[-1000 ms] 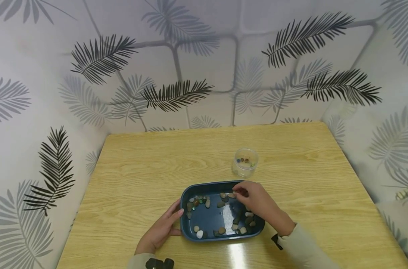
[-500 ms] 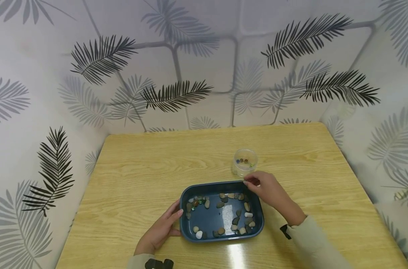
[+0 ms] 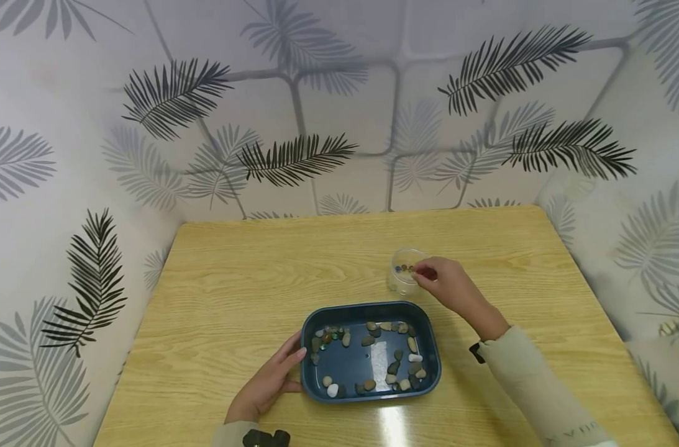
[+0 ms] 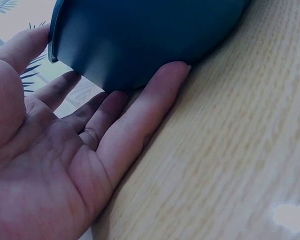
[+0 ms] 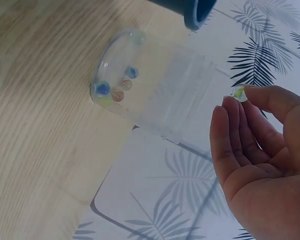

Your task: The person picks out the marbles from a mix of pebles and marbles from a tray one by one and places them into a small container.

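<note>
My right hand [image 3: 448, 285] is over the clear plastic jar [image 3: 399, 287], its thumb and fingertips pinching a clear marble [image 5: 239, 93] with a yellow-green swirl. Inside the jar lie several marbles, among them a blue one [image 5: 103, 88] and a brownish one [image 5: 118, 95]. In the right wrist view the pinched marble is just outside the jar's mouth. My left hand [image 3: 263, 382] rests against the left end of a dark blue tub [image 3: 345, 363], with extended fingers along its outer wall and the thumb at its rim.
Pebbles of several colours, such as a white one [image 3: 332, 390], lie round the inside of the tub. Green and brown marbles [image 3: 327, 337] sit among stones at its upper left. The wooden table [image 3: 250, 273] backs onto a leaf-patterned wall covering [image 3: 339, 112].
My right hand has lifted from the tub's upper right part, crossed its far rim and come over the jar with the marble. My left hand has stayed at the tub's end.
</note>
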A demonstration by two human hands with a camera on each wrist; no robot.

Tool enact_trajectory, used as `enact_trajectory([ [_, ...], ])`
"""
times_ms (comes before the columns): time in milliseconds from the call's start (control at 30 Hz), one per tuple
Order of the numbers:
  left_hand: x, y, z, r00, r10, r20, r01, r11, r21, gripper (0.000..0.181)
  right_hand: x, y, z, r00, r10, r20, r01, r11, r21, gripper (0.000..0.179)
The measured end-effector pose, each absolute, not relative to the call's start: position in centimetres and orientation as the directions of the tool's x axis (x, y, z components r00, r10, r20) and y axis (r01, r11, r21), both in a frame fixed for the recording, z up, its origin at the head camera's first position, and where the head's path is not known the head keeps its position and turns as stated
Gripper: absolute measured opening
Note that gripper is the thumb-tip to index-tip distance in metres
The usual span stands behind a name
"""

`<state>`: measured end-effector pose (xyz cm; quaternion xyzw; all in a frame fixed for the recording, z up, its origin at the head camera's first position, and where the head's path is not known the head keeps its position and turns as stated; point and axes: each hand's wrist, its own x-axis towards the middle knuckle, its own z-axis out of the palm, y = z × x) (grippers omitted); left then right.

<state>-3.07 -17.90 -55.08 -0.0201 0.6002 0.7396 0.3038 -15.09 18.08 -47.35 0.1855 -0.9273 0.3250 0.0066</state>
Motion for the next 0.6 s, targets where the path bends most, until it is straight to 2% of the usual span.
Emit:
enact_trajectory([
  [600, -3.4, -18.3, -57.4, -0.828, 0.42, -0.37, -0.45, -0.105, 0.887, 0.053, -18.7, 16.4, -48.8, -0.933, -0.348, 0.093, -0.333, 0.734, -0.592, 0.019],
])
